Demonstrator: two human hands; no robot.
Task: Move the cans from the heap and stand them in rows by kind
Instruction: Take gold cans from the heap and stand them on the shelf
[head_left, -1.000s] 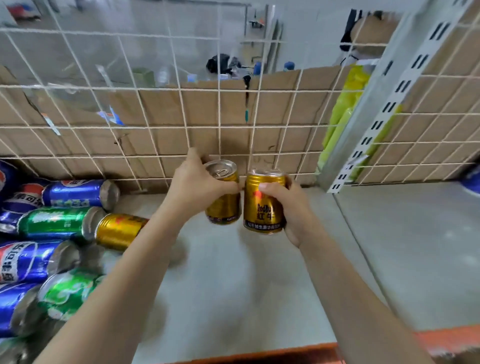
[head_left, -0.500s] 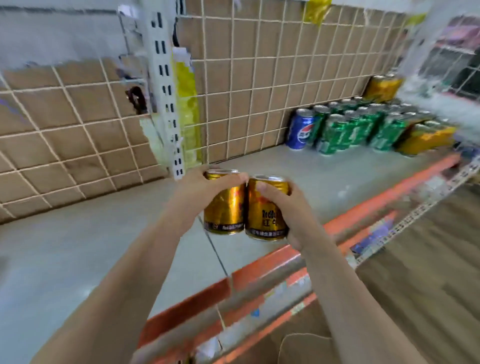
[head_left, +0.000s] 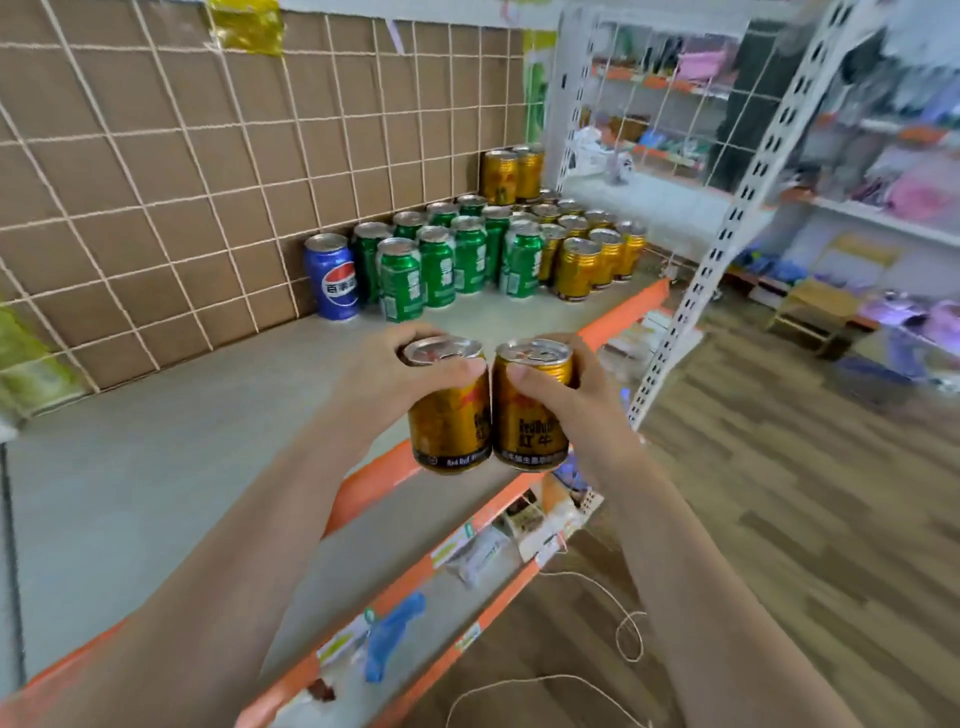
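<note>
The left gold can (head_left: 449, 423) has a silver top, a red mark and white lettering; the right gold can (head_left: 530, 423) bears black lettering. Toward 12 o'clock stand a blue Pepsi can (head_left: 332, 278) with a red-white-blue roundel, green cans (head_left: 437, 266) and other gold cans (head_left: 576, 270). The shelf (head_left: 156, 441) is grey, edged orange, backed by brown cardboard (head_left: 130, 156) under a cream wire grid (head_left: 244, 132). The floor (head_left: 779, 493) is striped brown wood grain.

You hold two glossy gold metal cans (head_left: 485, 410) over a smooth matt grey shelf (head_left: 156, 467); the floor (head_left: 805, 493) looks like wood.

Grey shelf (head_left: 156, 457) bears upright cans (head_left: 470, 257) in rows.
</note>
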